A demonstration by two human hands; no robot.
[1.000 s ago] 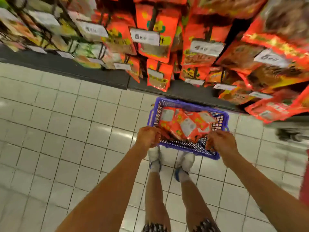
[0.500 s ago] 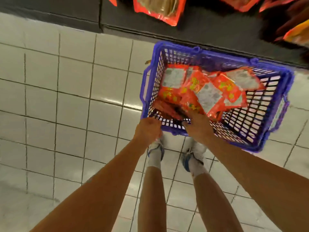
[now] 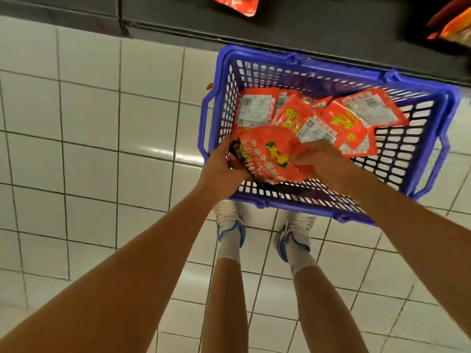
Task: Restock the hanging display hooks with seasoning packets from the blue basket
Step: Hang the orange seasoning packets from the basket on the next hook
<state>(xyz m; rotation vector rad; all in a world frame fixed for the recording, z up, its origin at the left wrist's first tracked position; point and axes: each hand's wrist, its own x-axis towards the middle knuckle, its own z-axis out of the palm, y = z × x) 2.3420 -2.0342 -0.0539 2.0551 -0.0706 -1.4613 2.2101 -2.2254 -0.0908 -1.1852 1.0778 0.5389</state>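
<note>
1. We are at the pick-up step: both hands are down in the blue basket (image 3: 328,72), which stands on the floor against the foot of the display, and between them they hold a bundle of red seasoning packets (image 3: 275,154) raised just over the basket's near left corner.

2. The left hand (image 3: 224,166) grips the bundle's dark left edge, fingers curled round it; the right hand (image 3: 323,161) closes on the bundle's right side, its fingertips hidden under the foil — we judge it a grasp, not a mere touch.

3. More loose packets (image 3: 351,121) lie jumbled in the basket behind the hands, some face up, some showing white label backs, so the restocking looks far from done.

4. The next move, as we read it, calls for lifting the bundle clear of the rim and up to the hooks, which are out of frame; only the bottom edge of a hanging packet (image 3: 237,3) shows at the top. The packets' hang holes will need to line up with a hook, and slick foil could slip from a loose stack.

5. The floor (image 3: 89,123) is glossy white tile with dark grout, catching a glare beside the basket — a dark shelf base (image 3: 305,29) runs along the top, and the person's white and blue shoes (image 3: 230,225) stand just short of the basket.
</note>
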